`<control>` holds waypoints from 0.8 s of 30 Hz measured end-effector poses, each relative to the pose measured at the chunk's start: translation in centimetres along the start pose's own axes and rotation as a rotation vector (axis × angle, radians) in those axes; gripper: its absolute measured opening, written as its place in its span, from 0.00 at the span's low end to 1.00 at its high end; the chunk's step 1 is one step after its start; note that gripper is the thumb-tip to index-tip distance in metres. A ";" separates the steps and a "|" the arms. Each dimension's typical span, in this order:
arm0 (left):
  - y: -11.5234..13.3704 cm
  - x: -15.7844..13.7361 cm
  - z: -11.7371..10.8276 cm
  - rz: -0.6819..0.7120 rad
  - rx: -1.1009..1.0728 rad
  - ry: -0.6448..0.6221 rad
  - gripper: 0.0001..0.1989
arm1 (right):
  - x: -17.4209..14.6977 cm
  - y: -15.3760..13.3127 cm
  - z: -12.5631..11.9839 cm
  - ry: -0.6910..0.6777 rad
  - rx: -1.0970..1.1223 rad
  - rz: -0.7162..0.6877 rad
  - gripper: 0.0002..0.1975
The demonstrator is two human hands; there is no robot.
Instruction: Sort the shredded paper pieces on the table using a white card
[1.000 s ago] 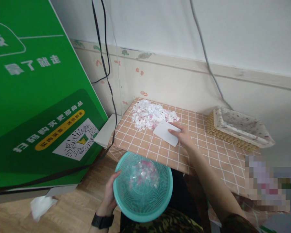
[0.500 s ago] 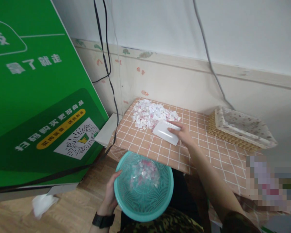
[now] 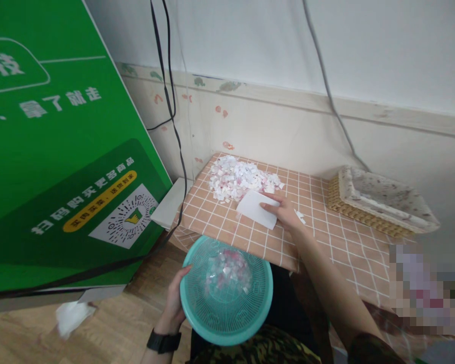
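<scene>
My left hand (image 3: 177, 296) grips the left rim of a round teal plastic colander (image 3: 265, 303), held just below the table's front edge. Inside it lie small white and pink paper scraps (image 3: 229, 273), apparently with clear plastic around or among them. Over the table, my right hand (image 3: 282, 210) pinches a white card (image 3: 257, 208) between thumb and fingers. The card's far edge meets the near side of a heap of white and pink paper scraps (image 3: 238, 177). A few more scraps (image 3: 300, 216) lie just right of my right hand.
A brown checked cloth covers the table (image 3: 314, 222). At its right back stands a lined wicker basket (image 3: 387, 202). A large green panel (image 3: 68, 151) fills the left, with black cables (image 3: 174, 101) hanging beside it. A white crumpled bag (image 3: 73, 317) lies on the floor.
The card in my right hand has tilted and shifted slightly left, its glare gone. Some scraps now show right of that hand. The colander stays nearly in place in my left hand.
</scene>
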State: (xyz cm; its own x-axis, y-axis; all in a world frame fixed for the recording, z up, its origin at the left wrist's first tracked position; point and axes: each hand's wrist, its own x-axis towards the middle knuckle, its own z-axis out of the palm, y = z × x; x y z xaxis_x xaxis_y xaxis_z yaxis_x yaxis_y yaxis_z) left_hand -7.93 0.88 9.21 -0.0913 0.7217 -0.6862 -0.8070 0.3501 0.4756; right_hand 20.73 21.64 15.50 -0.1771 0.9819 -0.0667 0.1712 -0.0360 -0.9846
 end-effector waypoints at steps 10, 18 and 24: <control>0.5 -0.3 0.3 -0.038 0.019 -0.022 0.08 | -2.4 -0.4 1.7 -0.097 -0.086 -0.021 0.24; 0.5 -0.5 -0.2 -0.054 0.048 -0.055 0.08 | -4.1 -0.7 2.6 -0.125 -0.105 -0.046 0.21; 0.4 -0.8 -0.4 -0.102 0.052 -0.163 0.11 | -5.3 -0.3 3.2 -0.107 -0.137 -0.035 0.22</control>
State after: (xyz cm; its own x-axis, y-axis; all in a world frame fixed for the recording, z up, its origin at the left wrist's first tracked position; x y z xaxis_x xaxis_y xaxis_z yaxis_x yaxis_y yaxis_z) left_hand -8.40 0.20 9.65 0.0890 0.7666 -0.6359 -0.7759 0.4537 0.4384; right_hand 18.53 15.81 15.61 -0.2863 0.9564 -0.0568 0.2924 0.0307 -0.9558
